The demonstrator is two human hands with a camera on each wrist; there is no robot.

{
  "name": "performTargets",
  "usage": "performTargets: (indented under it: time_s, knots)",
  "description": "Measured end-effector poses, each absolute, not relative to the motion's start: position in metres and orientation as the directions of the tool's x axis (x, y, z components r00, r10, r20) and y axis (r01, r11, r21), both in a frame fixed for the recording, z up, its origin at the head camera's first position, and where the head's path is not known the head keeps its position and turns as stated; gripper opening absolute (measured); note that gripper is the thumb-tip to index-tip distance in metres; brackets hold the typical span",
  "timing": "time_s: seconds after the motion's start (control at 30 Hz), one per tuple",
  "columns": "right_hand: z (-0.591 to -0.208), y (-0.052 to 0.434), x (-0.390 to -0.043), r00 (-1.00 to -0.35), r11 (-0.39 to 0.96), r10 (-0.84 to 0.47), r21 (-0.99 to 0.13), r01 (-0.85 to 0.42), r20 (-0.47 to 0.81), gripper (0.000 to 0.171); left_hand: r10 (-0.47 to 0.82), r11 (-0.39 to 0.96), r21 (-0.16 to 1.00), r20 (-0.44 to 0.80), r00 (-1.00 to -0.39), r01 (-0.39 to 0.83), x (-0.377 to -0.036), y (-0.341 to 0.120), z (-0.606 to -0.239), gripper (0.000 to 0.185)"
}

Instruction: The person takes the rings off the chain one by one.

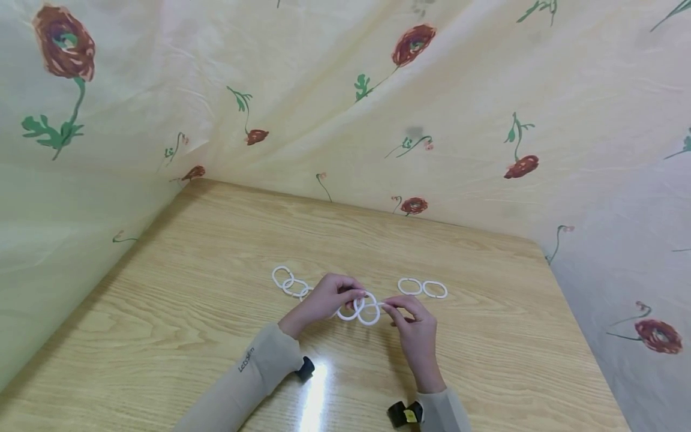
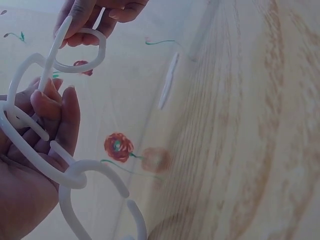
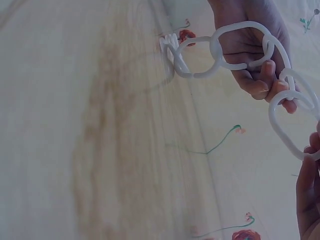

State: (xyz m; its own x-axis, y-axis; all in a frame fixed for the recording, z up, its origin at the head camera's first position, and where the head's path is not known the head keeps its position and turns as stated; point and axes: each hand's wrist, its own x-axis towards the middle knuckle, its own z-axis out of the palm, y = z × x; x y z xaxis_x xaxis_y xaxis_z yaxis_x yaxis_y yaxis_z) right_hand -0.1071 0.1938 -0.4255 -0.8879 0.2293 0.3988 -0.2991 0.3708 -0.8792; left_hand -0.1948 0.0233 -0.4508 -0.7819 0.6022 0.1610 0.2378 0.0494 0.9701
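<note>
1. head view: both hands meet over the middle of the wooden surface [image 1: 189, 312]. the left hand [image 1: 329, 298] pinches the white chain of plastic rings [image 1: 358, 308], its tail trailing left and lying on the wood. the right hand [image 1: 414, 327] pinches the end ring at the right. two loose rings [image 1: 423, 288] lie side by side just beyond the right hand, apart from the chain. a flowered cloth [image 1: 345, 90] hangs behind and to both sides. small dark wrist cameras sit by the sleeves.

2. left wrist view: the left hand [image 2: 35, 150] has its fingers curled round the rings [image 2: 65, 170], links threaded across the palm, so that grip is clamped on the chain. up top, the right hand's fingertips [image 2: 87, 15] pinch the end ring [image 2: 80, 50].

3. right wrist view: the left hand [image 3: 255, 50] holds the chain [image 3: 220, 50] lifted off the wood, links hanging out toward the far pile. the right hand [image 3: 307, 195] shows only at the edge, touching the open ring [image 3: 287, 125].

4. handling, as i judge it: these rings look light, stiff and smooth, likely slippery, with a split that should flex only a little. best held on the curved side away from the gap, leaving the opening free.
</note>
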Motion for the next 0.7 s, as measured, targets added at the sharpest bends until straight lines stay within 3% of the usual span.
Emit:
performTargets:
  time_s: [0.33,0.7]
  knots:
    - [-0.441,0.200,-0.115,-0.907,0.407,0.253,-0.888,-0.216,0.337,0.006,0.584,0.077,0.968,0.151,-0.798,0.239,-0.194,0.023,-0.450,0.021]
    - [-0.448,0.212,-0.121,-0.929,0.302,0.319,-0.949,-0.091,0.190,0.008,0.564,0.086,0.959,0.177,-0.807,0.270,-0.195,0.022,-0.450,0.021]
